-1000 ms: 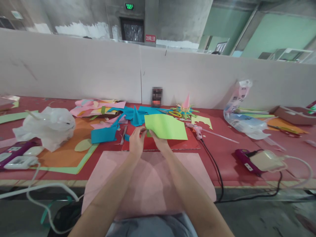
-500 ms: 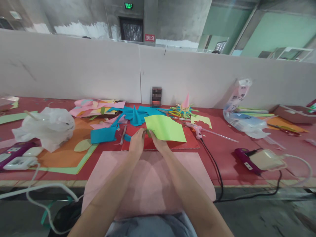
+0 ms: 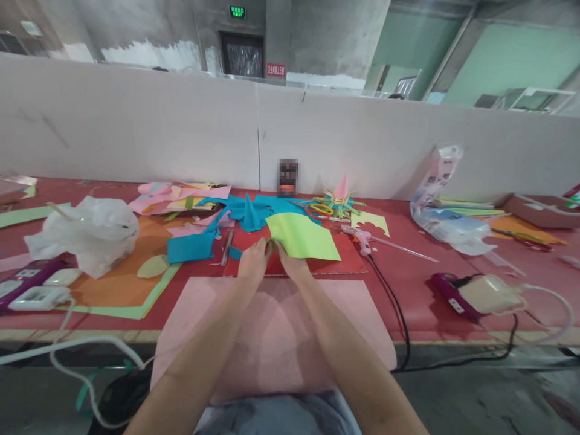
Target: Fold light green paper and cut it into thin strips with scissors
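A bright yellow-green sheet of paper (image 3: pixel 302 237) is bent in a gentle curve above a red board (image 3: pixel 335 267). My left hand (image 3: pixel 254 258) has its fingers pinched at the sheet's left edge. My right hand (image 3: pixel 290 260) grips the same sheet at its lower left, its fingers partly hidden under the paper. The two hands almost touch at the fingertips. Behind them stands a blue paper cone (image 3: pixel 249 214) on a blue cut shape. A pink cone (image 3: pixel 342 185) sits on a ring of green and yellow strips.
A pink glue gun (image 3: pixel 361 237) lies right of the board, its black cord running to the front edge. Yellow scissors (image 3: pixel 319 209) lie behind the sheet. Left are blue paper (image 3: pixel 190 248), orange paper (image 3: pixel 118 290) and a plastic bag (image 3: pixel 90 232); right, a power strip (image 3: pixel 454 297).
My fingertips have moved slightly closer together at the sheet's left edge. The green sheet has shifted and bent a little.
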{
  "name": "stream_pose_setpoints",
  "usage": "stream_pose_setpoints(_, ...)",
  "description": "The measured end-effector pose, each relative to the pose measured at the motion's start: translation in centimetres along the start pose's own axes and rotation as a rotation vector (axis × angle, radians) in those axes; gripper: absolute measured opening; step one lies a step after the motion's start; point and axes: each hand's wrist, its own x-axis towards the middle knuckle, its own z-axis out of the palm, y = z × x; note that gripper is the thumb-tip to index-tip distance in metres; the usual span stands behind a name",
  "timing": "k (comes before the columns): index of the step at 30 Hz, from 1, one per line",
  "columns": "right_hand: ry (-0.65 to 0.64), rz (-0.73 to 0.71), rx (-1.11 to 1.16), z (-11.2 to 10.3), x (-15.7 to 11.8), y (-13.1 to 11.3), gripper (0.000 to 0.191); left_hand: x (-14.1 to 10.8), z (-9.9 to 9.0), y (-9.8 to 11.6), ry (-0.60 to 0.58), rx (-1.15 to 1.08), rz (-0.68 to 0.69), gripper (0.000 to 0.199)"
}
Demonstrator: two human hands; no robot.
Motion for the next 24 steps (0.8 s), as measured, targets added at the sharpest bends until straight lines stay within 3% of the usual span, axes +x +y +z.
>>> stream_pose_setpoints(3,0.032,0.128,0.233,-0.4,0.2,-0.4,0.043,0.0,0.1,-0.2,0.07,-0.146,-0.005,0.019)
stream_pose_setpoints(9,0.078,0.206,0.472,-1.3,0.5,-1.5,0.055,0.2,-0.1,-0.1,0.126,-0.414,-0.053,0.018)
stream_pose_setpoints(16,0.072,0.201,0.501,-1.7,0.5,-1.6,0.05,0.3,-0.3,0.3,0.126,-0.562,-0.105,0.018)
stream_pose_setpoints(24,0.061,0.212,0.498,-1.6,0.5,-1.3,0.052,0.4,-0.1,-0.2,0.113,-0.538,-0.098,0.018)
